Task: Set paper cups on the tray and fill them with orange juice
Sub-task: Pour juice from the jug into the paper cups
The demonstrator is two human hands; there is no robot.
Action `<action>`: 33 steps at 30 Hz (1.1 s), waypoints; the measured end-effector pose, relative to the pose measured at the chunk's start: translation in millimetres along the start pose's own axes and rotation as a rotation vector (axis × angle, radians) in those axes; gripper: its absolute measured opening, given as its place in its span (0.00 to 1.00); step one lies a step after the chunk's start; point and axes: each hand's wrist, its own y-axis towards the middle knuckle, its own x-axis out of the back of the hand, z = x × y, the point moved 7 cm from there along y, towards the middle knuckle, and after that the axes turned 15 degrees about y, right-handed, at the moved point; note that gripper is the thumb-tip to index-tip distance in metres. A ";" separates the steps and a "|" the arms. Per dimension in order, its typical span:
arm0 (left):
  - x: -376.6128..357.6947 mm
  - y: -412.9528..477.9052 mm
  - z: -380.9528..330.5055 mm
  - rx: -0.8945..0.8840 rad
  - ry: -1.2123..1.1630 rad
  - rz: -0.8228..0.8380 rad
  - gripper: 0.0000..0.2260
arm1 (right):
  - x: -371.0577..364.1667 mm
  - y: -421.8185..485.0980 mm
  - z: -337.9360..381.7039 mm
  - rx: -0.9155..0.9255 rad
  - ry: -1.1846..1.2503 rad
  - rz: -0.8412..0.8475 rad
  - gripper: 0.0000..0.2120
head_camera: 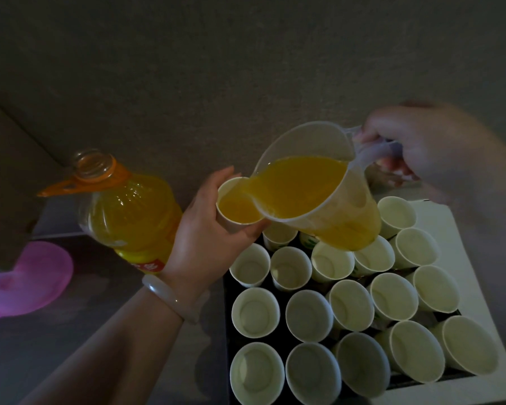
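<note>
We list one pink translucent plastic piece [27, 282], lying on the dark counter [100, 290] at far left. We also note a pale bangle [170, 299] and a grey wall [216, 68] behind.

**Plastic gleaming, paper looking dull**

The jug [319, 188] is showing as frosted, translucent plastic, smooth-walled. The bottle [129, 209] is glinting as clear glossy plastic, and its collar [100, 176] is looking like opaque orange plastic. The paper cups [256, 312] are looking matt white, and the held cup [237, 206] is showing the same dull paper. The bangle [173, 299] is gleaming, smooth and milky. The pink piece [32, 276] is looking like soft-sheened plastic.
</note>
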 end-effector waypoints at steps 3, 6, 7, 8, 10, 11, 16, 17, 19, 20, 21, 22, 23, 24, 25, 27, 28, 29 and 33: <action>-0.6 0.3 1.4 0.010 0.004 0.008 0.37 | -0.9 -0.3 -0.4 -0.006 -0.005 -0.003 0.12; -1.8 -0.2 4.6 0.024 0.001 0.006 0.38 | -0.4 -1.2 -0.9 -0.009 0.010 -0.016 0.12; -2.0 -0.2 5.4 0.026 0.006 0.005 0.38 | -0.2 -1.1 -1.2 -0.009 0.019 -0.021 0.12; -2.2 -0.2 5.7 0.022 0.013 0.004 0.38 | -0.5 -1.1 -1.2 -0.009 0.025 -0.023 0.12; -2.4 -0.1 5.2 0.010 0.021 0.005 0.38 | -1.1 -0.6 -1.4 -0.010 0.028 -0.021 0.13; -2.6 0.0 5.0 0.010 0.018 0.007 0.38 | -1.1 0.3 -1.9 -0.010 0.025 -0.016 0.15; -2.5 0.2 2.8 0.015 0.001 0.019 0.40 | -1.6 0.1 -0.4 -0.018 0.019 -0.014 0.13; -2.4 0.2 2.7 0.019 0.001 0.016 0.40 | -2.0 -0.5 -0.3 -0.020 0.019 -0.013 0.12; -1.8 0.4 4.2 0.037 -0.004 0.005 0.40 | -0.8 -2.0 -1.6 -0.027 0.019 -0.026 0.12; -1.6 0.5 5.4 0.049 -0.007 -0.001 0.39 | -0.2 -2.8 -3.0 -0.030 0.023 -0.036 0.12; -1.3 0.5 6.5 0.061 -0.011 -0.006 0.38 | 1.1 -3.5 -4.9 -0.028 0.034 -0.048 0.13; -1.3 0.6 8.0 0.075 -0.016 -0.011 0.37 | 2.4 -4.2 -7.5 -0.025 0.056 -0.064 0.13; -1.1 0.7 8.9 0.085 -0.021 -0.018 0.37 | 4.3 -4.7 -11.2 -0.022 0.088 -0.081 0.14; -0.6 1.1 9.9 0.094 -0.024 -0.027 0.36 | 6.0 -5.4 -15.6 -0.023 0.126 -0.099 0.14; -0.3 1.5 10.9 0.103 -0.027 -0.036 0.35 | 7.8 -6.2 -21.0 -0.027 0.164 -0.119 0.14; -0.9 2.9 13.1 0.128 -0.032 -0.043 0.34 | 11.5 -8.2 -30.9 -0.031 0.241 -0.161 0.13; -2.0 4.0 15.0 0.146 -0.032 -0.040 0.35 | 12.9 -9.5 -35.6 -0.032 0.279 -0.173 0.14; -3.5 5.1 17.3 0.166 -0.032 -0.034 0.37 | 13.5 -10.5 -40.0 -0.032 0.314 -0.178 0.14; -14.7 11.6 29.4 0.215 -0.011 0.024 0.41 | 14.2 -13.1 -51.8 -0.025 0.450 -0.184 0.16</action>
